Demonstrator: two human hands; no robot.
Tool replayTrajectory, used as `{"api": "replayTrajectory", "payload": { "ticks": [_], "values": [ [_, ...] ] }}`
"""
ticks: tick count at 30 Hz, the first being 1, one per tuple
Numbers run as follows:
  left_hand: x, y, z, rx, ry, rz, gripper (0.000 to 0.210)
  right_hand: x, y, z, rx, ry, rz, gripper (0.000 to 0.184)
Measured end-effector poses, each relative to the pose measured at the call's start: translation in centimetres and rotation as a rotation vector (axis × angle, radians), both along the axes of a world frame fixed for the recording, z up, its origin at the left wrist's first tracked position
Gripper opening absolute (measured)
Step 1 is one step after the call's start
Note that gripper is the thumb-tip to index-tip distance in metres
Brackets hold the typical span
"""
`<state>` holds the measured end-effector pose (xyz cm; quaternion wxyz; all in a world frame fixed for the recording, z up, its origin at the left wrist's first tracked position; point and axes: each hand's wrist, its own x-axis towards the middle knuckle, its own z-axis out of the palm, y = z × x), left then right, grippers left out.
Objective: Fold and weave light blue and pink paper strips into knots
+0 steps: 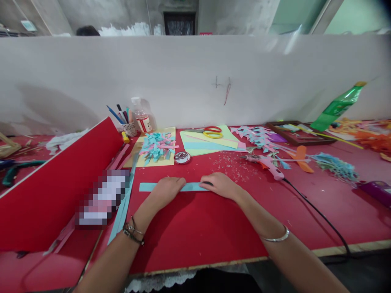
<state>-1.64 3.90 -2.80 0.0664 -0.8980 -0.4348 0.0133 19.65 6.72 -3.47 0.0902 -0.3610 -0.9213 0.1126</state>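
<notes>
A light blue paper strip (192,186) lies lengthwise on the red tabletop in front of me. My left hand (168,191) is on its left part, fingers curled together against the paper. Toward the other end, my right hand (224,186) grips the strip with closed fingers. A small dark mark or object (208,183) shows at the right fingers, too small to name. Between the two hands the strip looks flat. More long blue strips (124,207) lie left of my left forearm.
Behind the hands are a pile of cut paper pieces (157,145), a round tin (182,158) and scissors (213,132) on paper sheets. To the right lie a pink glue gun (270,166) with its cord and a green bottle (339,106). A red board (65,183) leans at left.
</notes>
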Motion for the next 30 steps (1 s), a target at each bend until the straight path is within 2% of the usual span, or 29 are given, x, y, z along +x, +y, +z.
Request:
{"api": "replayTrajectory", "payload": {
  "ticks": [5, 11, 19, 25, 30],
  "values": [
    [0.1, 0.3, -0.1, 0.024, -0.062, 0.021, 0.021, -0.1, -0.1, 0.3, -0.021, 0.012, -0.026, 0.036],
    [1.5, -0.1, -0.4, -0.040, -0.145, -0.027, 0.027, -1.0, -0.9, 0.2, 0.048, -0.037, -0.020, 0.038],
    [0.1, 0.4, -0.5, -0.049, -0.125, 0.042, 0.028, 0.3, 0.0, 0.1, -0.128, 0.139, -0.016, 0.028],
    [-0.2, 0.4, -0.4, -0.043, -0.115, 0.006, 0.024, 0.3, 0.3, -0.1, -0.190, 0.244, -0.001, 0.027],
    [-0.8, 0.4, 0.3, 0.009, -0.121, 0.037, 0.025, 0.9, 0.7, -0.2, -0.231, 0.412, -0.132, 0.025]
  ]
}}
